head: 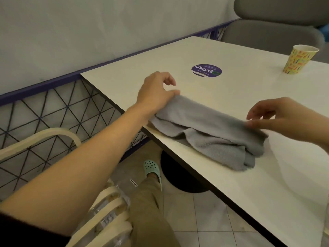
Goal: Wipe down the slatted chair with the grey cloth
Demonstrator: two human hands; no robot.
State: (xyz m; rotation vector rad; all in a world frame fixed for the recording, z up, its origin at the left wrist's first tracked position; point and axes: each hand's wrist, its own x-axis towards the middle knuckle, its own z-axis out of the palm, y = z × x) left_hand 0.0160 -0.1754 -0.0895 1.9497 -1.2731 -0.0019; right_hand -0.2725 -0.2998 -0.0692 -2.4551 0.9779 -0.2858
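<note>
At the counter's (249, 90) near edge, the grey cloth (204, 129) is lifted in a fold, one end pinched by the left hand's (156, 93) fingers (175, 92) and the other by the right hand (277, 118). The slatted chair (53, 131) is seen below, apart from the cloth.

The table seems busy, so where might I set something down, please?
The table is bare between the sticker and the paper cup, and along its near edge right of the grey cloth. The left hand and right hand crowd that cloth.
</note>
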